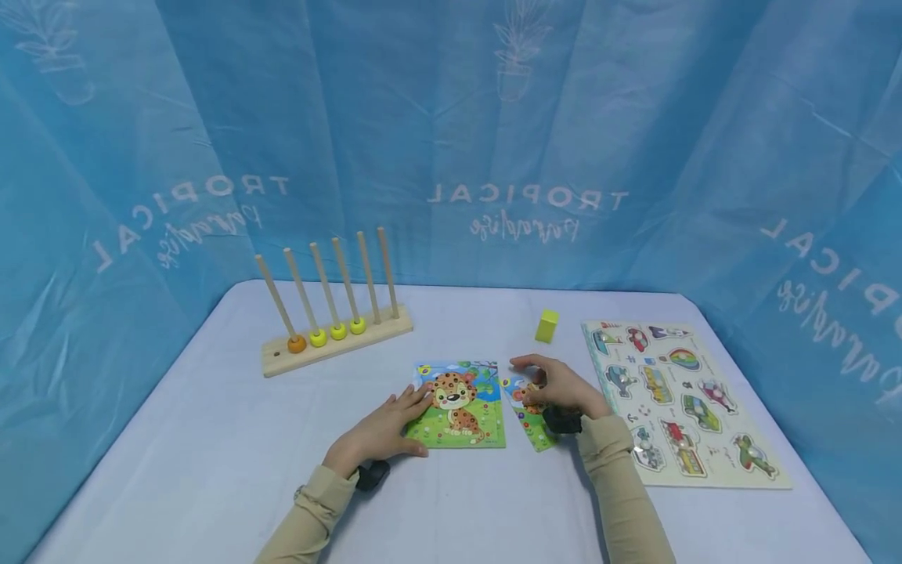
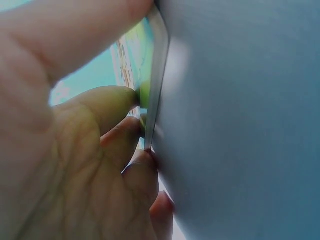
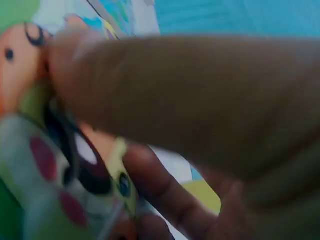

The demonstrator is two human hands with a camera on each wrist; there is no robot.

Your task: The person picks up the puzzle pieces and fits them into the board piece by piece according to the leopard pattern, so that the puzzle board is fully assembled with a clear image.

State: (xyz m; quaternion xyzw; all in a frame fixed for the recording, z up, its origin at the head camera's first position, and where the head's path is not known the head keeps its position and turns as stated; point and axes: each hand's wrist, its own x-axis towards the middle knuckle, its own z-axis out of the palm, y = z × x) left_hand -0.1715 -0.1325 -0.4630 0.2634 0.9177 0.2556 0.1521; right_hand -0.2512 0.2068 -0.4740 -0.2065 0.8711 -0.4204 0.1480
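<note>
A square leopard picture board lies flat near the middle of the table. My left hand rests at its left edge, fingers spread and touching the picture. In the left wrist view, the fingertips and thumb meet the board's thin side. Just right of the board is a second leopard picture card, slanted and partly covered by my right hand. The right thumb lies on its printed face, while the bent fingers reach its far edge, gripping it.
A wooden stacking-peg abacus with an orange bead and several yellow beads stands back left. A yellow-green block sits behind the right hand. A vehicle knob puzzle board lies at the right. Blue curtain surrounds the table.
</note>
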